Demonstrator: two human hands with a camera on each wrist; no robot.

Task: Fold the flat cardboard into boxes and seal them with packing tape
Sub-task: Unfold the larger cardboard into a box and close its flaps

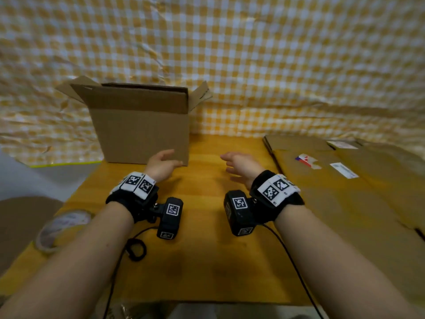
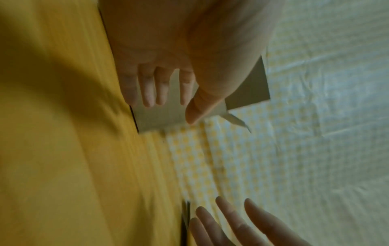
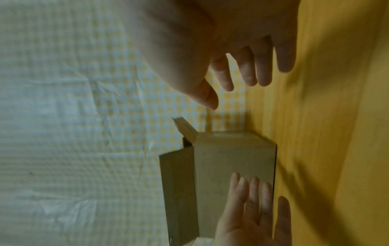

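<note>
The brown corrugated cardboard box (image 1: pixel 140 125) stands upright at the far left of the orange wooden bench (image 1: pixel 207 249), hard by the yellow-and-white checked cloth (image 1: pixel 276 54) that hangs behind the far edge. Its top flaps are up and splayed, so the top is unsealed; its underside cannot be seen. Its long axis runs left to right, along the far edge, with a broad face turned toward the person.

The left hand (image 1: pixel 161 165) is the nearer one: it hovers just in front of the box's lower right corner, fingers straight and slightly spread, holding nothing. Whether its fingertips touch the cardboard cannot be told. The right hand (image 1: pixel 239 168) hangs over bare bench to the right of the box and apart from it, palm turned inward, fingers loosely extended, also holding nothing. The box thus lies ahead and to the left of both hands, so a two-handed grasp would likely need the right hand to travel leftward to the box's right end.

A stack of flat brown cardboard sheets (image 1: pixel 345 192) with pale labels covers the bench's right side. A roll of clear packing tape (image 1: pixel 63 230) sits at the left edge, near the left forearm.
</note>
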